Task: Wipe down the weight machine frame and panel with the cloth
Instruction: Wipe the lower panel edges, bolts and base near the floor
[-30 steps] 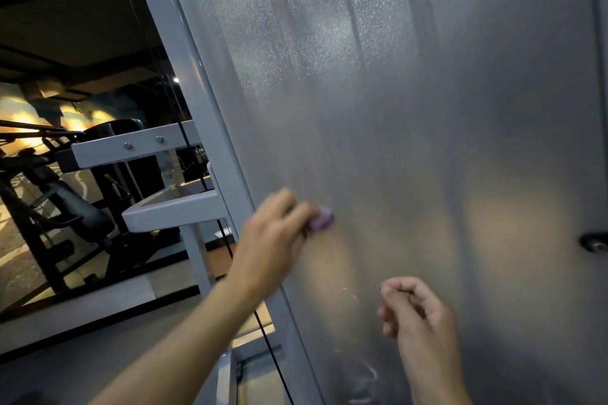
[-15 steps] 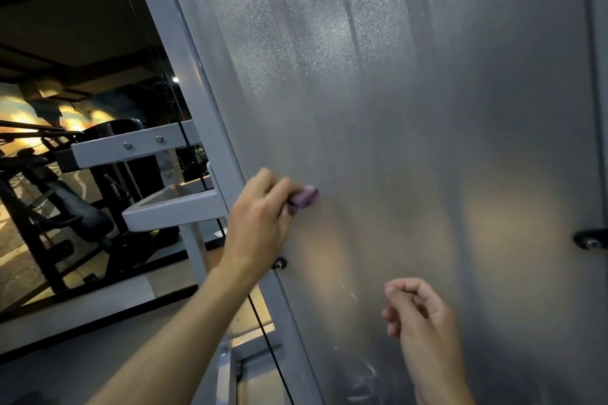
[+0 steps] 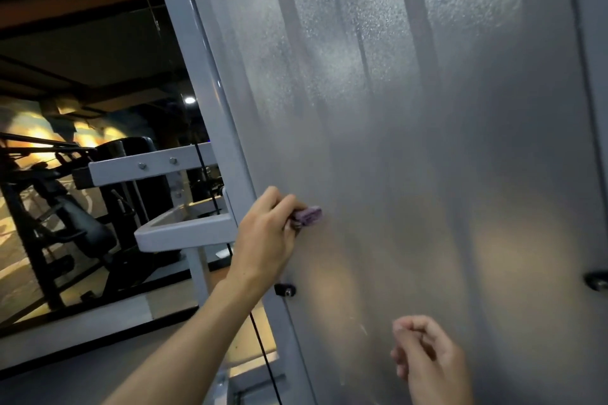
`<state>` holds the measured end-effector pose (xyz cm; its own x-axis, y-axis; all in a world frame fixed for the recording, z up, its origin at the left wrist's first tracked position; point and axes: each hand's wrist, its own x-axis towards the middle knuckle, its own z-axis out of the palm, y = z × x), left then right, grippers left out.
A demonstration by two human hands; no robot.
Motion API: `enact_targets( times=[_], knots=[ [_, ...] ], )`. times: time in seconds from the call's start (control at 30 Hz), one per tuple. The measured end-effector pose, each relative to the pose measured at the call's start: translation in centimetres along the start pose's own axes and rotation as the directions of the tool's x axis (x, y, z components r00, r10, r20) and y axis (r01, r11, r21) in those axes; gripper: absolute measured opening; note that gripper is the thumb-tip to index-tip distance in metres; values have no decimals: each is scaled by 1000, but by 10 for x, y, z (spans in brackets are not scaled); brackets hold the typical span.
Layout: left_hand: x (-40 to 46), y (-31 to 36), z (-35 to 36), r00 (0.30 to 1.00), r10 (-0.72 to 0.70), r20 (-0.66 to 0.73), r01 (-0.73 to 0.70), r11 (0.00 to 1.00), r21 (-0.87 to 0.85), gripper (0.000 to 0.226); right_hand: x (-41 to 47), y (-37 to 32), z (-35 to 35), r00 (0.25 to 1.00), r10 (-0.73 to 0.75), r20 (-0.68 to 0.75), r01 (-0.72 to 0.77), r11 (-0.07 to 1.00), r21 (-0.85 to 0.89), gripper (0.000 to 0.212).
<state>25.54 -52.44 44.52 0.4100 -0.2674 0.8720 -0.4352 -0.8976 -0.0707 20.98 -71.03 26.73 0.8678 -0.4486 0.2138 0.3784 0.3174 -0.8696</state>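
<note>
While against the panel (image 3: 411, 148), purple cloth (image 3: 307, 215) in left hand (image 3: 266, 240).

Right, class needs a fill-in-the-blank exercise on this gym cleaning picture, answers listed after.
1. The left hand presses a small ____ cloth against the frosted panel.
2. The right hand holds ____.
3. A black bolt sits just ____ the left hand.

Missing words: purple; nothing; below
</note>
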Motion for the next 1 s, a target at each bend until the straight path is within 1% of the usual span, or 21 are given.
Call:
enact_targets(
  times=[0.07, 0.1, 0.17, 0.2, 0.23, 0.27, 0.3, 0.37, 0.4, 0.47, 0.5, 0.53, 0.6, 0.7, 0.73, 0.8, 0.87, 0.93, 1.0],
  knots=[
    [-3, 1, -1, 1000, 19, 7, -19, 1000, -24, 15, 1, 0, -2, 998, -55, -7, 55, 998, -41, 35],
    [-12, 1, 2, 999, 45, 23, -44, 998, -46, 13, 2, -1, -4, 995, -102, -10, 101, 992, -75, 35],
    [-42, 4, 13, 983, 142, 113, -133, 988, -82, 9, 1, -2, -10, 973, -232, -19, 225, 959, -170, 40],
    [-59, 5, 19, 966, 197, 170, -183, 979, -93, 8, 1, -3, -13, 949, -314, -12, 304, 927, -219, 36],
    [-71, 5, 25, 947, 231, 223, -213, 972, -101, 7, 0, -6, -16, 923, -385, -12, 369, 892, -263, 26],
    [-77, 5, 27, 938, 234, 255, -211, 971, -115, 5, -2, -12, -18, 897, -443, -15, 419, 858, -298, 17],
    [-75, 6, 26, 941, 205, 268, -175, 976, -132, 4, -2, -17, -21, 865, -501, -17, 469, 821, -326, 13],
    [-54, 7, 17, 967, 110, 232, -70, 982, -175, 11, -3, -23, -25, 804, -594, -1, 552, 747, -369, 16],
    [-38, 10, 10, 981, 50, 186, -14, 982, -190, 18, -3, -25, -27, 787, -617, 2, 570, 727, -383, 18],
    [0, 14, -3, 996, -72, 46, 80, 974, -214, 27, -2, -23, -30, 769, -639, -2, 584, 704, -404, 19],
    [16, 17, -8, 992, -124, -11, 118, 968, -219, 27, -2, -22, -32, 773, -635, -3, 577, 705, -411, 19],
    [26, 21, -12, 989, -142, -48, 128, 967, -218, 24, -2, -22, -34, 777, -630, -3, 571, 706, -418, 20],
    [27, 29, -10, 992, -103, -78, 83, 972, -220, 19, 0, -23, -38, 770, -638, -10, 569, 694, -442, 20],
    [-16, 43, 11, 999, 32, -40, -41, 975, -221, 8, 0, -28, -43, 753, -657, -22, 577, 677, -457, 17],
    [-36, 49, 21, 996, 84, 3, -82, 977, -198, 11, -1, -30, -44, 750, -661, -23, 579, 672, -462, 16],
    [-70, 56, 43, 972, 210, 102, -192, 968, -159, 16, -1, -31, -49, 755, -656, -18, 571, 669, -476, 15],
    [-81, 59, 51, 939, 297, 175, -273, 950, -150, 12, 2, -31, -56, 760, -649, -16, 563, 672, -481, 17],
    [-65, 60, 47, 943, 289, 166, -262, 950, -171, 9, 4, -33, -62, 758, -652, -20, 560, 667, -491, 16],
    [-34, 64, 33, 979, 192, 69, -175, 963, -204, 2, 5, -35, -67, 770, -638, -12, 545, 668, -506, 14]
  ],
)
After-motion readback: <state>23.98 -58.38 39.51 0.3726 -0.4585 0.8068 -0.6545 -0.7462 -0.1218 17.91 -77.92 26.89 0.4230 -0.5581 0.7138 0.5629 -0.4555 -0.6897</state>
